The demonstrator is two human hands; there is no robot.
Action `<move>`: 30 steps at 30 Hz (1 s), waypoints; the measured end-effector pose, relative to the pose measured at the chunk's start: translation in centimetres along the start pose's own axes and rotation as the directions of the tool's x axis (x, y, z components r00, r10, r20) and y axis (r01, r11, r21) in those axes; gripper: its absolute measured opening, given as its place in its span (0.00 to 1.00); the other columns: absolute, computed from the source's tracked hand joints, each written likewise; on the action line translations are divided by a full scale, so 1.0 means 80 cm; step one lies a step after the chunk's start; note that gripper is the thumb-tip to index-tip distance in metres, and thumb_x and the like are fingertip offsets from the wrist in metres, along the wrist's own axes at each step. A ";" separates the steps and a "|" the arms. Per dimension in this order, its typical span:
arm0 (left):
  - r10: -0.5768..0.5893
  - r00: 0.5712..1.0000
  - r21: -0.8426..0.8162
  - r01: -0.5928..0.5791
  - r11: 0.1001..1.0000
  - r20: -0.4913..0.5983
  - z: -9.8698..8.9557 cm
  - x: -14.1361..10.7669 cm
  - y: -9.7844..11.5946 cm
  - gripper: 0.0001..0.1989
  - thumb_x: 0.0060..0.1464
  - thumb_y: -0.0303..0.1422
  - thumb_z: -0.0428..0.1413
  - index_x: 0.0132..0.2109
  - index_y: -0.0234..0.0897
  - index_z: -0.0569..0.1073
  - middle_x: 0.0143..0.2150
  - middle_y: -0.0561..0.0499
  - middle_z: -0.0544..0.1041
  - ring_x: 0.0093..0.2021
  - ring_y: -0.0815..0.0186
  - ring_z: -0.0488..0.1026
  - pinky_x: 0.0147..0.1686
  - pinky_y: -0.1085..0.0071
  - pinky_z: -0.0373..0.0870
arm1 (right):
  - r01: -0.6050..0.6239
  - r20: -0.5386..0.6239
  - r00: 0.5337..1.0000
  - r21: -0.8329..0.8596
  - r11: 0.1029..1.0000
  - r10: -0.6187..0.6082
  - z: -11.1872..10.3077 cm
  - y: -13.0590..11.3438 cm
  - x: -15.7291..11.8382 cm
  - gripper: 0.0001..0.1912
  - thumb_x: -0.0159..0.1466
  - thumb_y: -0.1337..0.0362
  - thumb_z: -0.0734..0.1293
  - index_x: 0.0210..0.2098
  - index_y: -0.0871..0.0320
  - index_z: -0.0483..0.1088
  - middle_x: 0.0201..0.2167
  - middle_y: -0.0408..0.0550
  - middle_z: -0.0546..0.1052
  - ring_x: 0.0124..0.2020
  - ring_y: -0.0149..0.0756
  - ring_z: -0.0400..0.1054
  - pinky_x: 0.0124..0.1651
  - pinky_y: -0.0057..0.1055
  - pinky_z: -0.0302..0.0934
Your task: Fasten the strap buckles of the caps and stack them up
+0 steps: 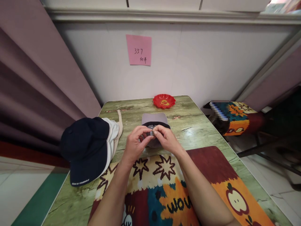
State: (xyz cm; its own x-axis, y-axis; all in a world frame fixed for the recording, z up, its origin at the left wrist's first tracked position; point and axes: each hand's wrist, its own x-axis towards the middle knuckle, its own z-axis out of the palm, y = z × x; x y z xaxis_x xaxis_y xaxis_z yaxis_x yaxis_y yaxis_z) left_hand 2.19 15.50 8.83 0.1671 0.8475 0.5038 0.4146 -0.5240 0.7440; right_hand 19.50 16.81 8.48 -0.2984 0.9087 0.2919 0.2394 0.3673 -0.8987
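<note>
A grey baseball cap (154,118) lies on the table in front of me, partly covered by my fingers. At its adjustment strap (151,133) both hands meet, fingertips nearly touching over what looks like a small metal buckle. My left hand (138,140) pinches the strap from the left, thumb against fingers. From the right, my right hand (167,138) pinches the same spot with thumb and forefinger. Fine detail of the buckle is hidden by the fingertips. To the left sits a stack of caps, a navy cap (88,147) on top and white and beige ones beneath.
A red scalloped plate (164,101) stands at the back of the green marbled table (195,117). Under my forearms lies a colourful printed mat (162,188). A pink note (139,50) is stuck to the wall. Right of the table is a stool with a patterned cover (237,116).
</note>
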 end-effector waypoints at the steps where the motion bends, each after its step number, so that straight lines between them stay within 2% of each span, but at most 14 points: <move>1: -0.002 1.000 -0.001 0.002 1.000 0.004 0.000 0.000 0.000 0.06 0.55 0.32 0.61 0.42 0.39 0.78 0.42 0.49 0.75 0.30 0.71 0.70 0.28 0.74 0.68 | -0.006 0.006 1.000 0.005 1.000 0.006 0.000 0.000 0.000 0.09 0.67 0.62 0.59 0.30 0.56 0.65 0.28 0.42 0.71 0.32 0.32 0.64 0.38 0.27 0.58; 8: -0.037 0.999 -0.038 0.037 0.999 -0.002 0.001 0.001 0.001 0.05 0.54 0.32 0.61 0.40 0.39 0.77 0.38 0.51 0.74 0.29 0.71 0.69 0.28 0.74 0.68 | 0.003 0.007 1.000 0.001 1.000 -0.003 0.005 0.004 0.000 0.09 0.66 0.62 0.59 0.30 0.56 0.65 0.28 0.42 0.70 0.32 0.32 0.63 0.37 0.28 0.58; 11: -0.033 0.999 -0.015 0.033 0.999 -0.015 0.000 0.002 0.003 0.05 0.54 0.33 0.61 0.39 0.39 0.77 0.37 0.51 0.74 0.30 0.70 0.69 0.29 0.74 0.67 | -0.035 -0.005 0.999 0.035 0.999 0.036 0.004 0.003 -0.002 0.05 0.66 0.63 0.60 0.37 0.55 0.67 0.28 0.40 0.71 0.30 0.32 0.65 0.37 0.28 0.59; 15: -0.085 0.996 -0.023 0.084 0.996 -0.026 -0.001 0.001 0.001 0.07 0.52 0.32 0.62 0.40 0.39 0.78 0.34 0.52 0.74 0.30 0.70 0.69 0.30 0.73 0.67 | -0.011 0.049 0.999 0.042 0.999 0.009 -0.004 -0.004 -0.005 0.16 0.62 0.67 0.64 0.50 0.54 0.67 0.30 0.39 0.73 0.32 0.32 0.68 0.39 0.28 0.61; 18: -0.246 0.969 -0.199 0.238 0.951 -0.017 0.002 -0.001 -0.002 0.12 0.49 0.31 0.63 0.43 0.37 0.76 0.33 0.52 0.74 0.29 0.70 0.69 0.31 0.73 0.68 | 0.033 0.091 0.995 0.034 0.999 -0.036 -0.010 -0.007 -0.005 0.22 0.60 0.67 0.67 0.54 0.53 0.68 0.37 0.42 0.76 0.39 0.34 0.70 0.47 0.31 0.63; 20: -0.350 0.937 -0.338 0.335 0.880 0.017 0.003 -0.001 -0.002 0.14 0.46 0.31 0.64 0.43 0.37 0.75 0.32 0.53 0.73 0.29 0.70 0.71 0.31 0.74 0.69 | 0.039 0.078 0.996 0.032 0.999 -0.041 -0.011 -0.006 -0.004 0.22 0.59 0.66 0.70 0.54 0.52 0.70 0.44 0.45 0.78 0.45 0.37 0.71 0.52 0.34 0.62; 23: -0.409 0.910 -0.451 0.395 0.800 0.072 0.000 0.000 0.002 0.16 0.43 0.31 0.66 0.42 0.36 0.74 0.33 0.53 0.74 0.31 0.70 0.72 0.33 0.73 0.71 | 0.036 0.036 0.999 0.022 0.999 -0.037 -0.010 -0.001 -0.003 0.21 0.59 0.64 0.72 0.52 0.51 0.73 0.48 0.45 0.79 0.48 0.39 0.71 0.55 0.36 0.62; 27: -0.413 0.901 -0.457 0.424 0.782 0.130 -0.004 0.002 0.003 0.15 0.43 0.31 0.67 0.40 0.35 0.76 0.35 0.50 0.77 0.33 0.69 0.73 0.35 0.72 0.72 | 0.054 -0.032 0.998 -0.013 0.998 -0.054 -0.007 0.004 -0.001 0.16 0.59 0.63 0.73 0.47 0.51 0.77 0.43 0.45 0.81 0.44 0.39 0.72 0.51 0.37 0.63; 30: -0.440 0.892 -0.426 0.438 0.791 0.101 -0.004 0.002 -0.001 0.13 0.44 0.34 0.67 0.38 0.35 0.76 0.34 0.50 0.78 0.31 0.69 0.73 0.32 0.73 0.71 | 0.065 -0.066 0.996 -0.031 0.997 -0.067 -0.006 0.004 -0.001 0.13 0.59 0.64 0.73 0.44 0.51 0.78 0.42 0.45 0.81 0.44 0.39 0.73 0.51 0.37 0.63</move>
State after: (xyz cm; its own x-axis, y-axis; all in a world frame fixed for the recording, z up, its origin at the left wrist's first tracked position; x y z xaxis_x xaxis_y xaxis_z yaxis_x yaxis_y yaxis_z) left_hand 1.90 15.67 8.98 0.0571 0.9953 0.0780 0.0200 -0.0792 0.9967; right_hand 20.08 16.99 8.32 -0.2522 0.8933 0.3720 0.2478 0.4313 -0.8675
